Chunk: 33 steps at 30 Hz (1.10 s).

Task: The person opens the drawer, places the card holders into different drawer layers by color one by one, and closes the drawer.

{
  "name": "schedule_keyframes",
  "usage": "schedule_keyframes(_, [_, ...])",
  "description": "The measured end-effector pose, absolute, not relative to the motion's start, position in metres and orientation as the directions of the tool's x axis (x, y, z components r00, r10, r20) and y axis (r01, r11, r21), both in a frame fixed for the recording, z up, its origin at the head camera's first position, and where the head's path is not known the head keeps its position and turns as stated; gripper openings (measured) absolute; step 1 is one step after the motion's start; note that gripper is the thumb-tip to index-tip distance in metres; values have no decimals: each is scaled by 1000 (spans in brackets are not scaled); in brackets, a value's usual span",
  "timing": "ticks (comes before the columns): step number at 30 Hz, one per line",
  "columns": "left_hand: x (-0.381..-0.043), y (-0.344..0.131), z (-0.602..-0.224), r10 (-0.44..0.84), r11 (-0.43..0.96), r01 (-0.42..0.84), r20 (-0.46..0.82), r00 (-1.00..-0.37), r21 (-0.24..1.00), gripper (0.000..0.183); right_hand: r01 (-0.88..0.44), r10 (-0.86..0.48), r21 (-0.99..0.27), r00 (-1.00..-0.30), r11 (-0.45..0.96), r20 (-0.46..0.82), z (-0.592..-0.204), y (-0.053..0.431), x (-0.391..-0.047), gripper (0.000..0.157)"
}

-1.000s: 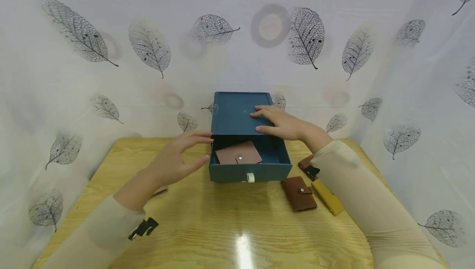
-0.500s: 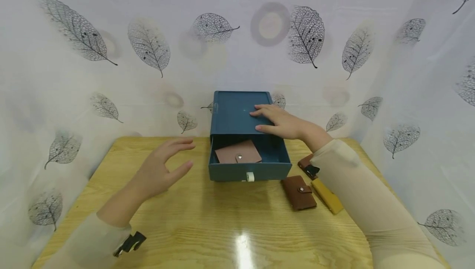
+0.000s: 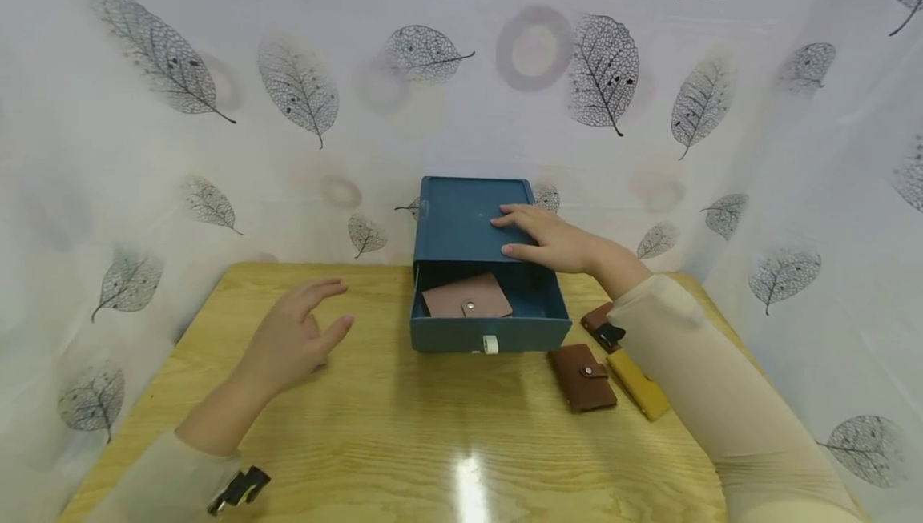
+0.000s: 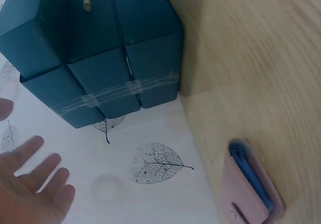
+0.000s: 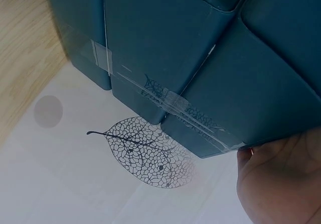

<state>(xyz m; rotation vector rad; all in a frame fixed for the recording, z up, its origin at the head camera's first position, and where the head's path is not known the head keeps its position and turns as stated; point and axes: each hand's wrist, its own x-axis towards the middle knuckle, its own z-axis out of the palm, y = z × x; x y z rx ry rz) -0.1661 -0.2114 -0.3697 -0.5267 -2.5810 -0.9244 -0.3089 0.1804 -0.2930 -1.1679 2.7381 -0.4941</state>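
A stack of blue drawer boxes (image 3: 450,223) stands at the back of the table, its top drawer (image 3: 447,336) pulled out. Inside that drawer lies a pink snap wallet (image 3: 457,299). My right hand (image 3: 554,243) rests on the top of the stack, fingers spread. To the left, my left hand (image 3: 284,340) hovers over the table with loosely bent fingers, apart from the drawer and holding nothing. The left wrist view shows another pink wallet (image 4: 248,196) with a blue inside on the table; in the head view the left hand hides most of it.
Right of the drawers lie a brown snap wallet (image 3: 582,383), a yellow wallet (image 3: 638,383) and a second brown wallet (image 3: 595,321) partly behind the right sleeve. A leaf-patterned curtain (image 3: 461,122) hangs behind the wooden table (image 3: 375,443). Clear tape (image 4: 133,87) binds the boxes.
My left hand has drawn away from the open drawer's left edge, moving left over the table. The right hand stays on top of the stack, and the drawer keeps its place.
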Motion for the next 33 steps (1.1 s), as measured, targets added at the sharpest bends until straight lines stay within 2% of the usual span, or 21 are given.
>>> schedule_keyframes(7, [-164, -220, -377, 104, 796, 271, 319, -942, 541, 52, -674, -715, -344, -699, 653, 11, -293, 180, -307, 59])
schedule_keyframes(15, [-163, -229, -389, 7, 838, 141, 247, -969, 527, 61, -671, -712, -346, -702, 656, 12, -292, 180, -307, 60])
schedule_keyframes(21, [-164, -236, -399, -40, 860, 39, 144, -989, 509, 78, -668, -710, -348, -705, 658, 10, -293, 180, -308, 61])
schedule_keyframes(33, [-169, -246, -414, -95, 872, -43, 82, -992, 488, 83, -671, -711, -343, -703, 658, 11, -293, 180, -307, 60])
